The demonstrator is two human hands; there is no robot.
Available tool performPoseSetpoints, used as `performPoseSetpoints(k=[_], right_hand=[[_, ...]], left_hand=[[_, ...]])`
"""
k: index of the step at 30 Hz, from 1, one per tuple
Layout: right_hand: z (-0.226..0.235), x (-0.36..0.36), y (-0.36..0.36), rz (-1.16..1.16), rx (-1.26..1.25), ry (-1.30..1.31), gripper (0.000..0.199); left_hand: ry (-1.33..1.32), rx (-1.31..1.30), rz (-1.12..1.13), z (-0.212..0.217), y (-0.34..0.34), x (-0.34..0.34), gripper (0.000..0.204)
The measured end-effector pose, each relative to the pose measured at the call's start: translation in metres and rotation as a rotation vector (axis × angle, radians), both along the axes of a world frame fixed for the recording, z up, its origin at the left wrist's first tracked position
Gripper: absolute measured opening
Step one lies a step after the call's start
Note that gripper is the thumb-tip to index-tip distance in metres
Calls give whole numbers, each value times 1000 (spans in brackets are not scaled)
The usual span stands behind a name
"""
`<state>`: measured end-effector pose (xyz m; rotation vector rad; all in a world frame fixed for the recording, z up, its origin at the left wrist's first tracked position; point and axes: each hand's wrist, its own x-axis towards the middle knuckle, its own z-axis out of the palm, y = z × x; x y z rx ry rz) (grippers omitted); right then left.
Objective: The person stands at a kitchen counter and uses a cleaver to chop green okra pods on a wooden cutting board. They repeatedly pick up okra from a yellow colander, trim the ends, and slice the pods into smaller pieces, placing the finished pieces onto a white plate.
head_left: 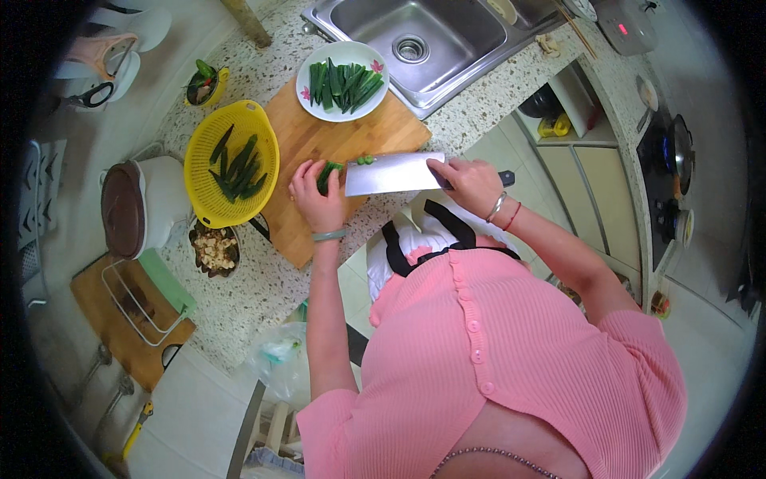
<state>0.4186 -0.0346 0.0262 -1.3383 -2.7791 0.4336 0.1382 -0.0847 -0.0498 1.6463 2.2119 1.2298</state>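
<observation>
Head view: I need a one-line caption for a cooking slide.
Left hand steadies a green vegetable on the wooden cutting board while right hand grips the cleaver.

On the wooden cutting board [319,140] the left hand [317,198] presses down on a green okra pod [327,174], fingers curled over it. The right hand [472,185] grips the black handle of a broad cleaver [391,173], whose blade lies just beside the pod at its three o'clock; small cut green pieces [365,160] sit at the blade's upper edge. At the board's twelve o'clock stands a white plate [304,80] of halved okra. At nine o'clock a yellow colander [198,168] holds more whole pods. The steel sink [423,44] lies at one o'clock, and a dark bowl of pale chunks [214,251] at seven o'clock.
</observation>
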Motion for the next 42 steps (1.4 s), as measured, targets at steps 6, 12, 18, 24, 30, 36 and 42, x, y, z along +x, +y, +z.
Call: performPoseSetpoints(k=[6,12,18,24,30,36,42], right_hand=[[9,7,10,129,120,13,40],[32,-9,21,245,93,51,42],[24,-16,25,250,-32,162,40],[7,-35,30,97,-308,109,24],[8,-61,38,163,-400,59,25],[-4,-39,56,106,-341,107,24],[-4,-27,68,-16,-481,152,23]], left_hand=[[-146,-336,-415,46,22,-5,33],[-669,-567,-454,35,17,-21,21],[-1291,-319,53,33,-69,-56,24],[-1240,417,738,65,-223,-61,27],[-698,241,1317,-1,-356,-81,29],[526,-228,1110,28,-276,-64,22],[-93,-82,314,32,-100,-14,21]])
